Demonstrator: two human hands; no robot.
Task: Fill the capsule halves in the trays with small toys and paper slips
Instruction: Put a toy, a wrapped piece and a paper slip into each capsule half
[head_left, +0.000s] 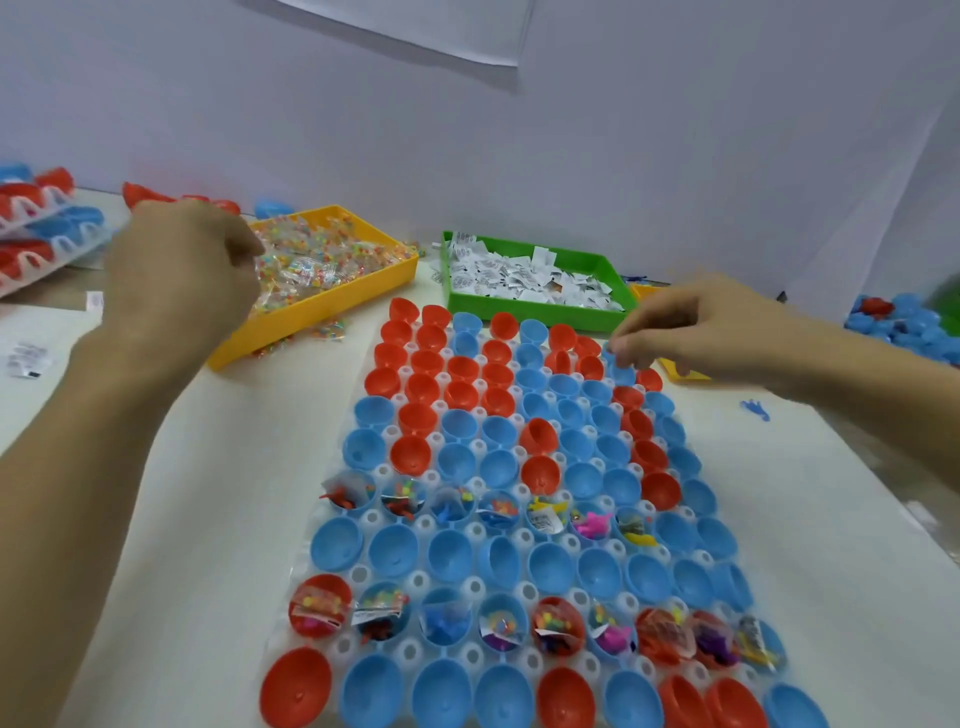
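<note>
Seen from the head camera, a clear tray (358, 574) of red and blue capsule halves (337, 543) lies lengthwise on the white bench (171, 519), its long axis running away from the person toward the back wall. Two of its nearer rows already hold small toys, bead packets and paper slips; the far rows sit unfilled. At the back left, the left hand (182, 270) is over a yellow bin of bead packets (322, 265), its grip curled at the bin's near corner, though whether it pinches a packet cannot be told. At the back right, the right hand (691, 327) hovers over the tray's far right corner, fingertips drawn together just above a blue half; if they hold anything, it is too small to see. A green bin of paper slips (530, 280) stands just beyond the tray, nearer the right hand. Judging by this, the unfilled far rows lie between both hands, closest to the right.
</note>
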